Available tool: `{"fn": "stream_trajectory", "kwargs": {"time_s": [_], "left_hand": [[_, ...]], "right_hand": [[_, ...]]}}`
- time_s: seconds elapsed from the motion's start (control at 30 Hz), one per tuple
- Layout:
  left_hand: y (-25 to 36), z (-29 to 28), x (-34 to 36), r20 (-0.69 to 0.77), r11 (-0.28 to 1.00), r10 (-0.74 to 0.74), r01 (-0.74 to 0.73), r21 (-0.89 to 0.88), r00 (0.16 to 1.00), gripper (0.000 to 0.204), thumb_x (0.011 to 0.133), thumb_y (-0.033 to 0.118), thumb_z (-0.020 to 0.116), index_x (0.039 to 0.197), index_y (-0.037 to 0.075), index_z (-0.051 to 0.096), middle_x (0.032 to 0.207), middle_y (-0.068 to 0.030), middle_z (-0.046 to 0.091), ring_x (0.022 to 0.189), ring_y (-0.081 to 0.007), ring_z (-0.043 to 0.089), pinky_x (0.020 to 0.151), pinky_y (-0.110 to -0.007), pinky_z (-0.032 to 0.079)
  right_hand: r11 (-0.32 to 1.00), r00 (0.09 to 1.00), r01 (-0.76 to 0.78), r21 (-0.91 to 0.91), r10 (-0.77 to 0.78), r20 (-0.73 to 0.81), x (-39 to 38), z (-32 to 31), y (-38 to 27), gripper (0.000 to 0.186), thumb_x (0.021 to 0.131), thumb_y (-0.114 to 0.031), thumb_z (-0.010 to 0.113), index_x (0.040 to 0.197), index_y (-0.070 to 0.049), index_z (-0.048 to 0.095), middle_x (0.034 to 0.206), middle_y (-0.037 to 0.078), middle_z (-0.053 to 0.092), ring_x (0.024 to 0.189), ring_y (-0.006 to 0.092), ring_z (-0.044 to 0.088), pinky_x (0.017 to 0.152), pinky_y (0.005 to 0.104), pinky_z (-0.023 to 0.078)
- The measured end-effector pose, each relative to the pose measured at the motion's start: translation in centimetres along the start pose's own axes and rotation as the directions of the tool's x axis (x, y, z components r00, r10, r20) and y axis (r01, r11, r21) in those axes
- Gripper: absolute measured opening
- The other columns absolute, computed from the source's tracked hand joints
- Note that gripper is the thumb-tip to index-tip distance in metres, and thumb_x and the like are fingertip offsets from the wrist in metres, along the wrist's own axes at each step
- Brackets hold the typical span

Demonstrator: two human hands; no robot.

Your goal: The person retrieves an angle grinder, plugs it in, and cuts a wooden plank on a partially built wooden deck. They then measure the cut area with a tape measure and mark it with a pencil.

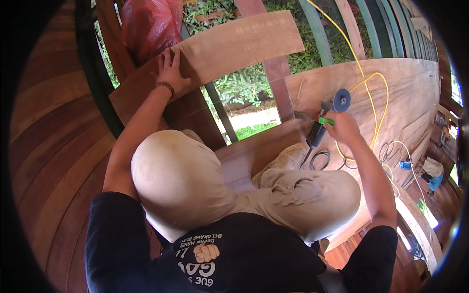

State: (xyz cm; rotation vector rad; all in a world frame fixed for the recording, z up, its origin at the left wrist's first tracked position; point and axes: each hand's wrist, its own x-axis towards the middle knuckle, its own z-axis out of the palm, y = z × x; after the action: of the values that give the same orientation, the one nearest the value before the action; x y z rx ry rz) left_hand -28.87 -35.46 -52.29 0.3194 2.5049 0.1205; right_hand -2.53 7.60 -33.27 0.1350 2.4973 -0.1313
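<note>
My left hand (172, 77) lies with fingers spread on a wooden plank (239, 41), which rests across the open floor beams. A dark beaded bracelet circles that wrist. My right hand (343, 128) is closed around a green-handled tool (326, 121); a narrow grey blade seems to point left from it, but its kind is unclear. Right beside that hand, an angle grinder (316, 136) with a round grey-blue disc lies on the broad wooden board (361, 78). Whether the hand also touches the grinder cannot be told.
A yellow cord (378, 102) loops over the board, and a black cable (320, 160) coils beside the grinder. Gaps between the beams show grass below. A red plastic bag (151, 27) sits past my left hand. Farther right lies a blue power tool (404, 164).
</note>
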Motion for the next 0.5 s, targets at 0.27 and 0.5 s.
{"fn": "stream_trajectory", "kwargs": {"time_s": [0.27,0.5], "left_hand": [[-0.3,0.2,-0.2,-0.009,1.000,0.011,-0.012,-0.018,1.000,0.115,0.076,0.037,0.086,0.166,0.028,0.015,0.175,-0.0038,-0.004,0.161,-0.0310,-0.001,0.118,-0.076,0.022],[-0.3,0.3,0.1,-0.013,1.000,0.022,-0.022,0.007,1.000,0.114,0.076,0.038,0.086,0.166,0.028,0.016,0.175,-0.0048,-0.004,0.161,-0.0323,0.000,0.118,-0.075,0.023]], "right_hand": [[0.972,0.991,0.013,-0.233,0.018,0.131,-1.0,2.0,-3.9,0.016,0.086,-0.013,0.065,0.100,-0.006,0.068,0.082,0.022,0.072,0.077,0.0387,0.074,0.068,0.0492,0.060],[0.988,0.997,0.026,-0.154,-0.014,0.079,0.8,1.1,-3.0,0.012,0.085,-0.016,0.069,0.090,-0.005,0.071,0.083,0.022,0.072,0.079,0.0385,0.074,0.071,0.0489,0.059]]}}
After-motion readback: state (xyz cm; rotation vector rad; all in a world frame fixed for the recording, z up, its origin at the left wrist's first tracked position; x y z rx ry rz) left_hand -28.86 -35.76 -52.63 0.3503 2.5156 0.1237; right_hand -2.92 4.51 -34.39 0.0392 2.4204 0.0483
